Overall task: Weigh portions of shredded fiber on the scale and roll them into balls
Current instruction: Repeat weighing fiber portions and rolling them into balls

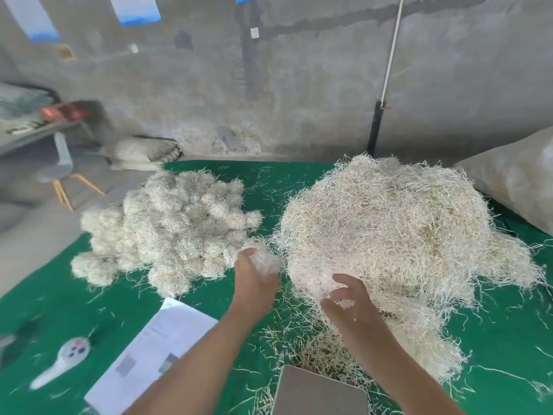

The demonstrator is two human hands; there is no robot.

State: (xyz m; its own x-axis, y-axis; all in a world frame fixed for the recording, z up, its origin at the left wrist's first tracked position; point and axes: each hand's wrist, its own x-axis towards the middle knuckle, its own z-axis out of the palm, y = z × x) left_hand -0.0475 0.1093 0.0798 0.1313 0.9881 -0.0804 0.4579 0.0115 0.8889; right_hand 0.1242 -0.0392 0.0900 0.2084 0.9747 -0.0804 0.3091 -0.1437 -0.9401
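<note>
A big loose heap of pale shredded fiber lies on the right of the green-covered table. To its left sits a pile of several rolled fiber balls. My left hand holds a small wad of fiber between the two piles, at the edge of the ball pile. My right hand has its fingers curled into the near edge of the loose heap, pinching some strands. The grey scale platform sits at the bottom centre, bare on top, with loose strands around it.
A white paper sheet lies left of my left forearm. A white handheld device rests at the lower left. A large stuffed sack stands at the right edge. A concrete wall, a side table and a chair are behind.
</note>
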